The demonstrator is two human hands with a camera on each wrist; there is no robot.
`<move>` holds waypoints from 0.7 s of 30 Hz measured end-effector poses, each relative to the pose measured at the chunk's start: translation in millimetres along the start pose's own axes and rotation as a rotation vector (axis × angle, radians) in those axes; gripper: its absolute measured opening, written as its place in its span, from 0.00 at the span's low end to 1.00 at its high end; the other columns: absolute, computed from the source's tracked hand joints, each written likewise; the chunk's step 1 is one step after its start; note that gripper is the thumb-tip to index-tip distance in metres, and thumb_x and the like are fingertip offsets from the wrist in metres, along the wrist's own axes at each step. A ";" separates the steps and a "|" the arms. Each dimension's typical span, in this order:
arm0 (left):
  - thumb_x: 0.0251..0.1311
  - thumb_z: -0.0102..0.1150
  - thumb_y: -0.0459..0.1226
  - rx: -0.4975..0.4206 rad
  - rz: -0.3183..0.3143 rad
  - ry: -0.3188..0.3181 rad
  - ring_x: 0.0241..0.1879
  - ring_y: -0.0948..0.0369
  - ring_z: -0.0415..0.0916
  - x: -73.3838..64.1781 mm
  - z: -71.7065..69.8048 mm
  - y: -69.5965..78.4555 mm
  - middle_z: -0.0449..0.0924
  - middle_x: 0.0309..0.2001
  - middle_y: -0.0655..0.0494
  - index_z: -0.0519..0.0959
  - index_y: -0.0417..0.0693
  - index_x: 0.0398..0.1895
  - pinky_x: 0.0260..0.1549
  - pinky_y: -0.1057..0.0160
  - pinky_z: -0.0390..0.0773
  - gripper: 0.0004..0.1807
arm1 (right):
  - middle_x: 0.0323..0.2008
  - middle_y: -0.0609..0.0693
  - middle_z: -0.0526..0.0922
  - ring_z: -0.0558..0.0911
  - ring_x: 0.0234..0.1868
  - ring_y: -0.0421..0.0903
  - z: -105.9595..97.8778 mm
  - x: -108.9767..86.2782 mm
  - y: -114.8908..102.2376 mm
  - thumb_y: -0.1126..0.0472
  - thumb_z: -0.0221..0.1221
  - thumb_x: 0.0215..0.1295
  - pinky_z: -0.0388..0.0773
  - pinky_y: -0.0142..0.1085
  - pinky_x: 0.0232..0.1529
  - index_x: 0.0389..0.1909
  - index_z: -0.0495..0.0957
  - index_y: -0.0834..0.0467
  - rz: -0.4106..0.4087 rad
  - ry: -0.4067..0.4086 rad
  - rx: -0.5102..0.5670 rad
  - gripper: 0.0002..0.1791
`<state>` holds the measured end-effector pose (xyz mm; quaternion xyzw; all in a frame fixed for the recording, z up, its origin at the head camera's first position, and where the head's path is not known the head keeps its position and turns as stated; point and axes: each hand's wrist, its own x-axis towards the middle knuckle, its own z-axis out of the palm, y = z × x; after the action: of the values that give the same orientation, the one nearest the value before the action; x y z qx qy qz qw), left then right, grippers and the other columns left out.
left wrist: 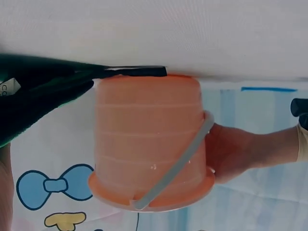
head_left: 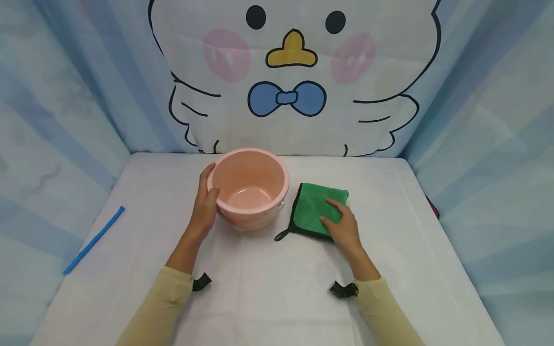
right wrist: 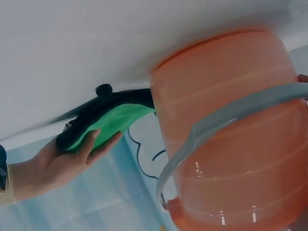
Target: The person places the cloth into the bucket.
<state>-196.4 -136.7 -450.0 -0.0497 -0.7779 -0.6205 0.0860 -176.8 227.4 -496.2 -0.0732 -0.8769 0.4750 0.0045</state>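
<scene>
Along the left side of the pink bucket [head_left: 252, 219], gripping rim and outer wall with the left hand [head_left: 204, 207], placing the thumb near the rim, and apparently steadying the bucket upright on the white tabletop [head_left: 259, 293]. Just right of the bucket, without closing the narrow gap to it, holding the green cloth [head_left: 315, 204] with the right hand [head_left: 346, 228] by the edge farther from the bucket, laying thumb and one finger over the green face, and giving no clear sight of the other fingers beneath. Toward the bucket, pointing a small black loop [head_left: 282, 235] from the cloth's corner. Across the bucket's outside, slanting the grey handle [left wrist: 176, 166]; well left of the bucket, showing a blue strip [head_left: 94, 240]. Judging by both grips, likely being at the step of taking up the cloth beside a steadied bucket. For the next move, probably calling for a surer pinch on the cloth before raising it, for constant bracing at the bucket's left, and for avoiding a snag of loop on handle.
</scene>
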 end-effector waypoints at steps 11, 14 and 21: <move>0.74 0.36 0.33 -0.034 -0.012 -0.005 0.79 0.60 0.45 -2.6 2.6 0.0 0.47 0.82 0.62 0.48 0.62 0.84 0.75 0.51 0.48 0.36 | 0.77 0.53 0.62 0.64 0.74 0.55 -26.8 -15.8 -27.9 0.64 0.65 0.71 0.70 0.51 0.67 0.72 0.74 0.48 0.013 0.126 0.236 0.30; 0.74 0.36 0.33 -0.029 -0.012 -0.001 0.79 0.60 0.45 -2.6 2.6 -0.2 0.47 0.82 0.61 0.48 0.62 0.84 0.75 0.50 0.47 0.36 | 0.75 0.51 0.64 0.68 0.71 0.53 -37.9 -18.1 -49.2 0.65 0.66 0.70 0.74 0.50 0.63 0.72 0.75 0.46 -0.029 0.167 0.281 0.30; 0.74 0.35 0.35 -0.021 -0.007 0.002 0.79 0.60 0.46 -3.0 3.1 1.9 0.47 0.82 0.62 0.49 0.65 0.83 0.76 0.50 0.47 0.36 | 0.68 0.50 0.72 0.76 0.63 0.49 -57.1 -21.5 -107.8 0.66 0.67 0.68 0.82 0.35 0.49 0.69 0.77 0.43 -0.219 0.216 0.386 0.30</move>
<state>-193.3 -133.2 -449.5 -0.0471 -0.7714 -0.6290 0.0843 -164.5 214.1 -373.7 -0.0260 -0.7671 0.6198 0.1637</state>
